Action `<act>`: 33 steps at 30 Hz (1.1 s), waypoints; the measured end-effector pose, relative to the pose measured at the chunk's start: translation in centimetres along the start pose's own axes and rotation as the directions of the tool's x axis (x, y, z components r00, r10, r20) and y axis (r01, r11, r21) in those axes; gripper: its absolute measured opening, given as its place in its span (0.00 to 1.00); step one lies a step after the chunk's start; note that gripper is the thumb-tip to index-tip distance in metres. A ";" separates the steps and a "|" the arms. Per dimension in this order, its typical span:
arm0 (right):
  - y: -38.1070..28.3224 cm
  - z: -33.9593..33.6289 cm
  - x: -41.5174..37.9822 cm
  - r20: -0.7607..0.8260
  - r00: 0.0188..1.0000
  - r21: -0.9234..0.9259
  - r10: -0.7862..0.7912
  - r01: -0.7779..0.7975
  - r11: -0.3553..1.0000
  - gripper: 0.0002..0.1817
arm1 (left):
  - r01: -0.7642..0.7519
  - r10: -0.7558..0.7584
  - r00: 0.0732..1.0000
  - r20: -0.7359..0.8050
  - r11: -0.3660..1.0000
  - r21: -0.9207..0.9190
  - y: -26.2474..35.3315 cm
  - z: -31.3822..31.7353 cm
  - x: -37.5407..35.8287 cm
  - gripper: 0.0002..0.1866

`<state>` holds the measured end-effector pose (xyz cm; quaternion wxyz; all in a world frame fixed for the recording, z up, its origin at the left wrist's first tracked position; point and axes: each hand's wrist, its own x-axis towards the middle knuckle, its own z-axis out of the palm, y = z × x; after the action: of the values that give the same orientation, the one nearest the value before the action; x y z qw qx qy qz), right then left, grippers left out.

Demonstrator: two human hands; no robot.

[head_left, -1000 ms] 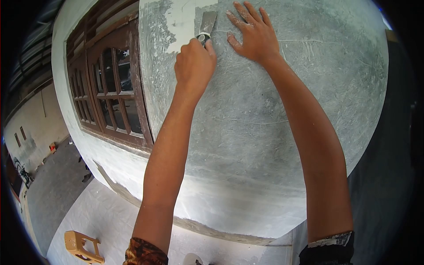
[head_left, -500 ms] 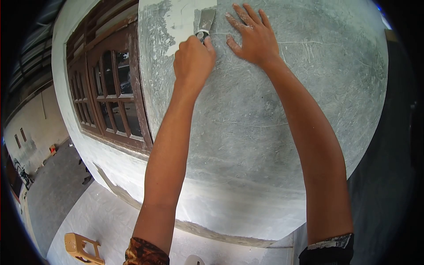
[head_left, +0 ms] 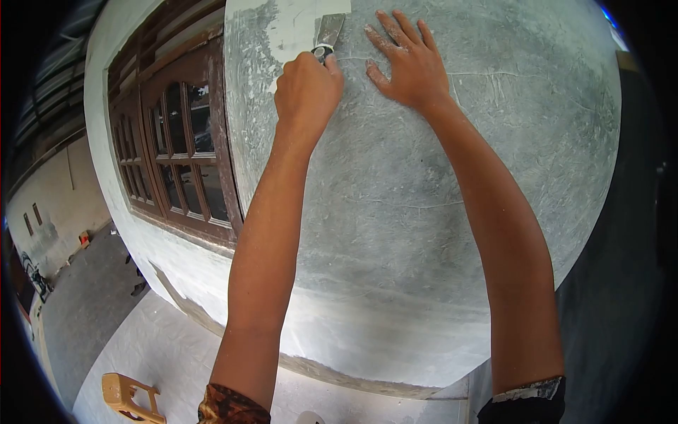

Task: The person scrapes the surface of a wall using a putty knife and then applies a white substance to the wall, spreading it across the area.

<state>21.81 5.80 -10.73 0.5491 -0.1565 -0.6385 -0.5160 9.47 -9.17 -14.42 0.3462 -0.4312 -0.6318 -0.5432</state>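
Observation:
My left hand (head_left: 307,92) is closed round the dark handle of a putty knife (head_left: 330,30). The knife's flat metal blade points up and lies against the wall, at the edge of a pale, smooth patch (head_left: 295,32). Dusted with white on its fingers, my right hand (head_left: 411,67) is spread out flat on the grey, rough wall (head_left: 395,162), to the right of the knife. Thin raised lines and whitish streaks mark the wall around both hands.
To the left is a brown wooden window (head_left: 176,141) with glass panes, set into the wall. A tan plastic stool (head_left: 127,396) stands on the pale floor covering (head_left: 166,346) at lower left. Farther off are a grey yard floor (head_left: 88,290) and another building's wall (head_left: 63,187).
The blade and both hands sit almost where they were, with only a slight shift in view. My left hand has moved a touch to the left; its grip is the same.

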 end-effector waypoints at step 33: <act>-0.1 0.1 -0.1 0.057 0.998 -0.016 0.015 -0.014 1.000 0.32 | 0.019 -0.018 1.000 0.023 0.999 -0.029 -1.3 -0.2 0.7 0.23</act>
<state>21.68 5.86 -10.88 0.5334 -0.1801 -0.6486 -0.5121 8.03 -9.26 -14.27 0.3278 -0.4363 -0.6317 -0.5506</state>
